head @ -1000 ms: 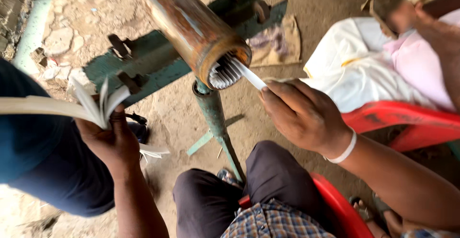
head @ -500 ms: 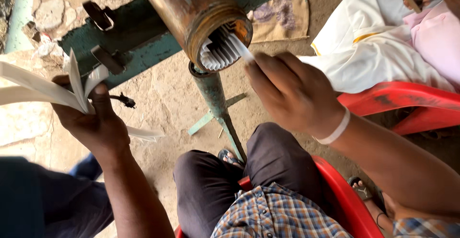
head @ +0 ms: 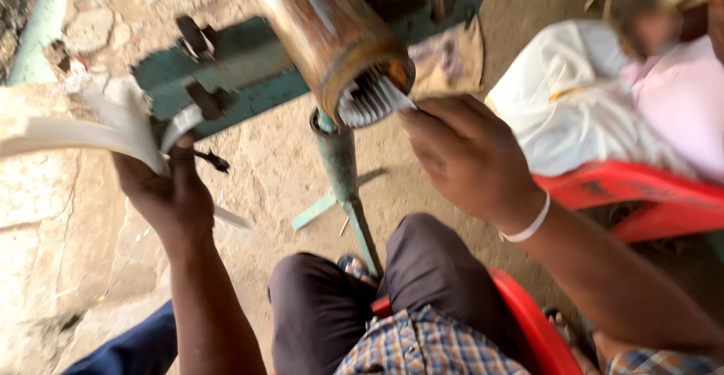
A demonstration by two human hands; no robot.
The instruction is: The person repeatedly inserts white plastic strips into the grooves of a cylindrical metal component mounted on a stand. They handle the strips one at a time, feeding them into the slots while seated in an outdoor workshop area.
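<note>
A rusty brown metal cylinder [head: 324, 35] slants down from the top, its open end packed with several white strips [head: 369, 99]. My right hand [head: 467, 156] is at that opening, fingers pinched on one white strip sticking out of it. My left hand [head: 166, 194] is lower left, shut on a bundle of long white strips [head: 83, 130] that fan out to the left edge. The cylinder rests on a green metal stand [head: 339, 164].
A green steel frame with bolts [head: 226, 81] lies behind the cylinder. I sit on a red plastic chair [head: 528, 322]. Another person in light clothes sits on a second red chair [head: 641, 194] at right. Someone's blue-clad leg [head: 128, 345] is at lower left.
My right hand has pushed closer to the cylinder's mouth, and less of the strip shows outside it. My left hand with the bundle has shifted slightly right. The view has tilted and blurred.
</note>
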